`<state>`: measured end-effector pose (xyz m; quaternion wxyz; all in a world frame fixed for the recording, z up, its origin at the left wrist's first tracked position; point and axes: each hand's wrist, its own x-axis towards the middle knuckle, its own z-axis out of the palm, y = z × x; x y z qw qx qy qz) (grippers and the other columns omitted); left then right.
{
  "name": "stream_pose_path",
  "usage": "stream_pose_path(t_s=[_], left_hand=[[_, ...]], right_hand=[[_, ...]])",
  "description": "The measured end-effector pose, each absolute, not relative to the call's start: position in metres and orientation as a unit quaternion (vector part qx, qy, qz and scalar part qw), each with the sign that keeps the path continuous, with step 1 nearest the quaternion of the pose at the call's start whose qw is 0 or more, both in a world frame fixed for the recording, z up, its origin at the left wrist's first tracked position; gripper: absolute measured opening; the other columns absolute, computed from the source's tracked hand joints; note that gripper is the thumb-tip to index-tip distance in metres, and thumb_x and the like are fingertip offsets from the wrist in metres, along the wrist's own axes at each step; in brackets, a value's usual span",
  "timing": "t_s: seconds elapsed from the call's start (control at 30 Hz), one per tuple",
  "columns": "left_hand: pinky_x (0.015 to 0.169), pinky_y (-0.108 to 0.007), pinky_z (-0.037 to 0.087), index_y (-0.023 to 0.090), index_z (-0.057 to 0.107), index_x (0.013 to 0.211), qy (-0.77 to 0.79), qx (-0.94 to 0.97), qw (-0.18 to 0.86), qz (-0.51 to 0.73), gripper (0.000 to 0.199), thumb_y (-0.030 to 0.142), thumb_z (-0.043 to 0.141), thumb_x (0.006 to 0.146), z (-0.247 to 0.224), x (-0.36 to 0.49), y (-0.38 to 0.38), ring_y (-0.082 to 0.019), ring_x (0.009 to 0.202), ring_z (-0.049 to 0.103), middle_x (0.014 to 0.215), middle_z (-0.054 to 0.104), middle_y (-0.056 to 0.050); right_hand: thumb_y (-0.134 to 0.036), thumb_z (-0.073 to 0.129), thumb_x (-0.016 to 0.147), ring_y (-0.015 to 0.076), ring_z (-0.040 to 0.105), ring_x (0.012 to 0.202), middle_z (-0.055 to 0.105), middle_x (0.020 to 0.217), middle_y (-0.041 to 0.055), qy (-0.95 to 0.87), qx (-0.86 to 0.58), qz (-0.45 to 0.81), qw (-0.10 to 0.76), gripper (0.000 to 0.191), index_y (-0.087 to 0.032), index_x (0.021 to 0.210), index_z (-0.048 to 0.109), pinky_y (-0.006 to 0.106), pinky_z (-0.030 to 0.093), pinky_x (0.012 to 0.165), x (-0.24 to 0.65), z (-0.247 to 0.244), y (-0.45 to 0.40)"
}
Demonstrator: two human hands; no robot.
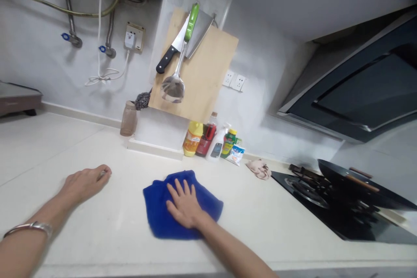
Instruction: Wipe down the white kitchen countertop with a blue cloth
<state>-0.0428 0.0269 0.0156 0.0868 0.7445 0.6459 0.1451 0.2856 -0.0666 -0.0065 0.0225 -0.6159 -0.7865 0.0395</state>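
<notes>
A blue cloth (208, 202) lies spread on the white countertop (124, 243). My right hand (185, 204) rests flat on the cloth with its fingers spread. To the left, my left hand (87, 181) is closed near the counter surface, its fingers curled around something small and greyish that I cannot make out. A silver bangle (31, 227) circles my left wrist. Bare counter separates the left hand from the cloth.
Bottles, including a yellow one (193, 139) and a white spray bottle (216, 144), line the wall beside a crumpled rag (259, 168). A wok (365, 186) sits on the black stove at right. Knives and a spatula (173, 88) hang before a wooden board (208, 69).
</notes>
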Motion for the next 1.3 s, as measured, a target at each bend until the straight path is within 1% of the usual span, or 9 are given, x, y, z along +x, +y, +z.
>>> stream_pose_path(t_s=[0.17,0.3,0.6,0.73,0.9,1.0,1.1,1.17,1.3], left_hand=[[0.080,-0.039,0.041,0.028,0.060,0.113,0.638,0.748,0.093,0.155,0.050,0.053,0.023,0.092,0.017,-0.047,0.023,-0.030,0.097,0.061,0.104,0.070,-0.009],[0.080,-0.039,0.041,0.027,0.061,0.115,0.643,0.746,0.093,0.147,0.050,0.051,0.024,0.092,0.019,-0.046,0.020,-0.030,0.100,0.060,0.106,0.070,-0.010],[0.073,-0.034,0.041,0.027,0.059,0.119,0.650,0.742,0.099,0.131,0.052,0.053,0.023,0.092,0.027,-0.041,0.016,-0.028,0.090,0.062,0.094,0.070,-0.006],[0.075,-0.035,0.041,0.029,0.057,0.122,0.659,0.736,0.095,0.118,0.054,0.055,0.022,0.092,0.020,-0.044,0.026,-0.028,0.093,0.062,0.096,0.069,-0.005],[0.078,-0.037,0.041,0.032,0.056,0.124,0.669,0.730,0.090,0.109,0.056,0.060,0.021,0.089,0.007,-0.051,0.044,-0.030,0.094,0.061,0.100,0.068,-0.005],[0.079,-0.038,0.041,0.033,0.057,0.123,0.671,0.728,0.089,0.111,0.058,0.062,0.021,0.087,0.003,-0.053,0.049,-0.031,0.095,0.060,0.102,0.068,-0.005],[0.078,-0.039,0.041,0.033,0.057,0.123,0.676,0.724,0.086,0.107,0.059,0.062,0.021,0.086,0.000,-0.052,0.052,-0.031,0.095,0.060,0.103,0.068,-0.006],[0.079,-0.039,0.041,0.033,0.056,0.123,0.679,0.721,0.087,0.102,0.059,0.061,0.020,0.087,-0.001,-0.051,0.052,-0.031,0.094,0.060,0.103,0.067,-0.006],[0.079,-0.040,0.040,0.034,0.057,0.122,0.674,0.723,0.093,0.116,0.055,0.059,0.021,0.088,0.000,-0.050,0.050,-0.031,0.093,0.059,0.100,0.068,-0.006]], right_hand=[[-0.056,0.027,0.100,0.0406,-0.004,0.147,0.004,0.163,0.0113,-0.821,-0.568,0.055,0.030,0.066,-0.026,0.157,0.013,0.065,0.002,0.114,0.288,0.000,-0.108],[-0.057,0.028,0.100,0.0354,-0.004,0.148,0.003,0.163,0.0064,-0.834,-0.546,0.067,0.031,0.064,-0.031,0.157,0.012,0.063,0.002,0.116,0.318,0.003,-0.141],[-0.059,0.025,0.101,0.0277,0.003,0.149,0.008,0.163,-0.0033,-0.764,-0.642,0.052,0.045,0.057,-0.041,0.154,0.016,0.058,0.006,0.119,0.426,-0.012,-0.186],[-0.058,0.026,0.100,0.0280,0.009,0.149,0.014,0.162,-0.0038,-0.721,-0.691,0.015,0.051,0.056,-0.041,0.153,0.021,0.057,0.011,0.119,0.484,-0.025,-0.198],[-0.056,0.022,0.100,0.0290,0.011,0.149,0.018,0.162,-0.0032,-0.644,-0.764,-0.025,0.029,0.057,-0.037,0.154,0.024,0.056,0.014,0.118,0.551,-0.040,-0.201],[-0.054,0.021,0.100,0.0300,0.013,0.148,0.019,0.162,-0.0028,-0.587,-0.809,-0.032,0.016,0.057,-0.036,0.154,0.023,0.056,0.016,0.117,0.582,-0.047,-0.193],[-0.054,0.024,0.099,0.0293,0.014,0.148,0.020,0.161,-0.0039,-0.503,-0.863,-0.018,0.030,0.057,-0.039,0.154,0.023,0.055,0.016,0.117,0.604,-0.051,-0.179],[-0.055,0.026,0.098,0.0314,0.015,0.148,0.021,0.161,-0.0022,-0.448,-0.893,-0.013,0.047,0.057,-0.038,0.153,0.024,0.057,0.016,0.116,0.615,-0.052,-0.169],[-0.056,0.024,0.098,0.0406,0.020,0.145,0.025,0.160,0.0067,-0.374,-0.924,-0.026,0.073,0.060,-0.032,0.152,0.031,0.066,0.019,0.109,0.629,-0.049,-0.150]])
